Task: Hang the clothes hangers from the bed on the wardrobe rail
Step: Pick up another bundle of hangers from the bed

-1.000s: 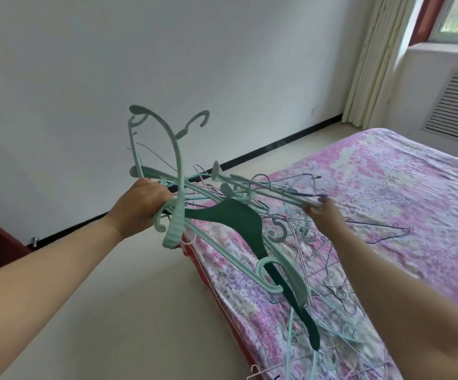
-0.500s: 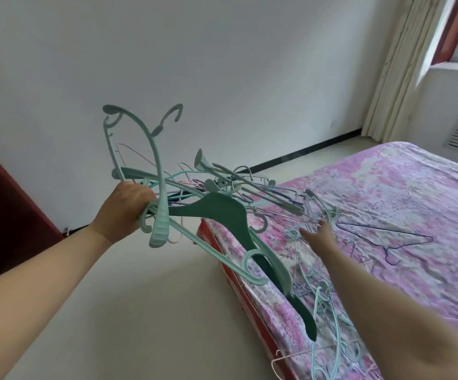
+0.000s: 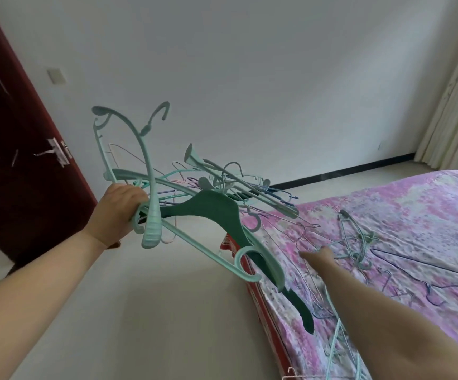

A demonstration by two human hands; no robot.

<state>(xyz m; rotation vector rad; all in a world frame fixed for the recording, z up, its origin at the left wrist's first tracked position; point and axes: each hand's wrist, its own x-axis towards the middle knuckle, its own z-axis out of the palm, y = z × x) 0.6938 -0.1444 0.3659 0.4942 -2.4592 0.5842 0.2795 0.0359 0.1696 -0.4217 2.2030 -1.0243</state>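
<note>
So the left hand [image 3: 118,212] has its fingers curled tight round a big tangled bundle of hangers [image 3: 195,198], held up in the air over the floor [image 3: 140,311] just off the bed's edge. The bundle fans out from the fist toward 3 o'clock. Most of it is pale mint plastic, with one dark green hanger [image 3: 222,215] in the middle whose arm droops down toward 5 o'clock, plus some thin wire ones mixed in. A couple of hooks stick up toward 12 o'clock above the fist.

The right hand [image 3: 318,255] is reaching out low over the bed [image 3: 414,204]. It's seen from behind the wrist, so I honestly can't tell how far the fingers are curled or whether it's got anything. It's right up against a loose pile of hangers [image 3: 356,242] lying on the pink flowery sheet, at about 2 o'clock from the hand. More wire hangers [image 3: 425,281] sit flat on the sheet out at 4 o'clock from it, and a few pale ones trail under the forearm near the bottom edge.

Further out: a dark red door [image 3: 16,160] at 9 o'clock from the left hand, a white wall [image 3: 249,78] behind, and cream curtains [image 3: 452,111] at the far right.
</note>
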